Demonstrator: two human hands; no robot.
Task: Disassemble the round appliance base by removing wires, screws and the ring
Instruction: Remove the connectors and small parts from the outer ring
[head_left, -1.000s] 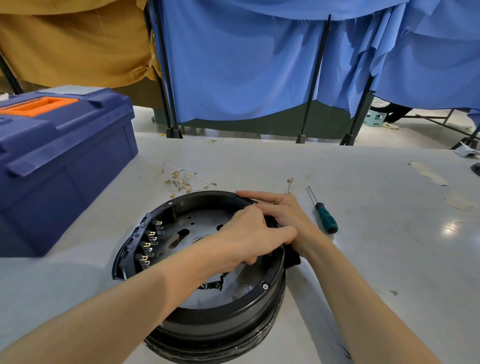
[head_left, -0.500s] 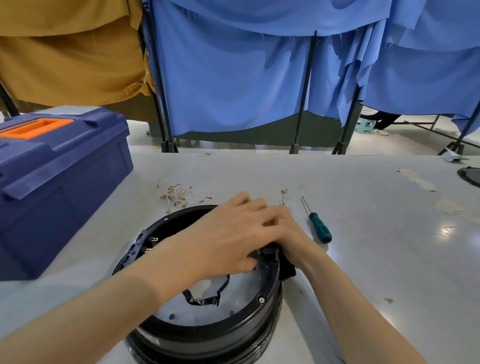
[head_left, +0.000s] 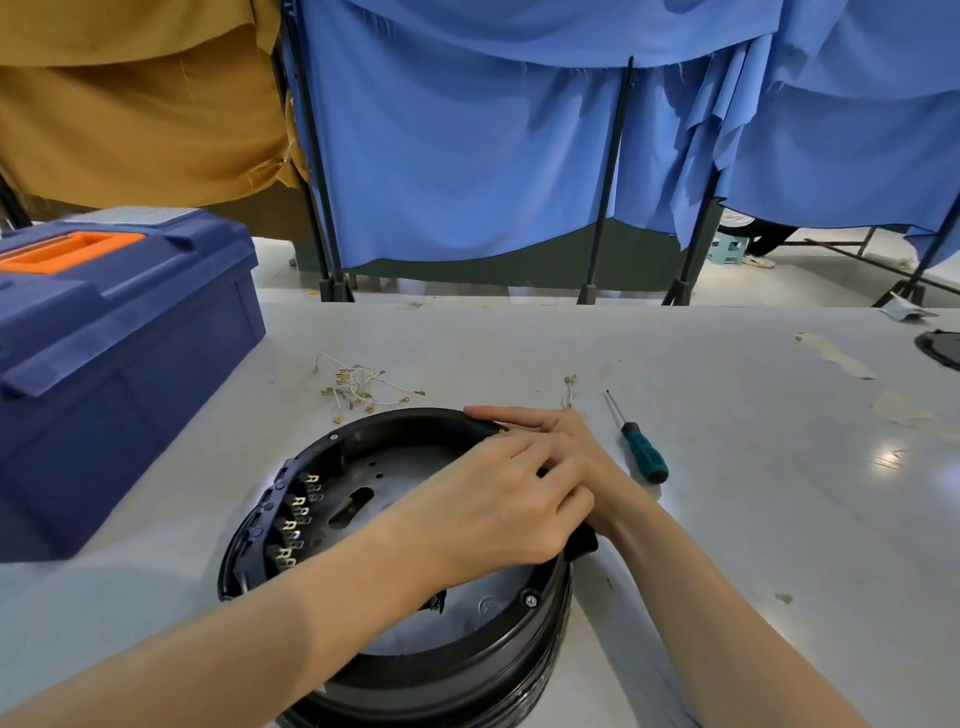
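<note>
Both hands are working on the round appliance base (head_left: 467, 670), which is sitting on the counter (head_left: 753, 493) near its front edge, open side up. Left hand (head_left: 493, 514) is curling its fingers down over the right edge of the ring (head_left: 410, 414) and gripping it; the fingertips are hiding behind the knuckles. Right hand (head_left: 563, 441) is lying flat and open, fingers stretching along the ring's far rim and pressing on it, wrist passing under the left hand. One screw (head_left: 530, 601) is sitting in the ring at front right. Brass terminals (head_left: 296, 519) are lining the inside left wall. Loose wires (head_left: 358, 387) are lying on the counter just behind the base, and one short wire (head_left: 570, 387) is lying beyond the right hand's fingers. Screwdriver (head_left: 641, 451) with a teal handle is lying just right of the right hand. Blue toolbox (head_left: 119, 353) is standing at far left.
</note>
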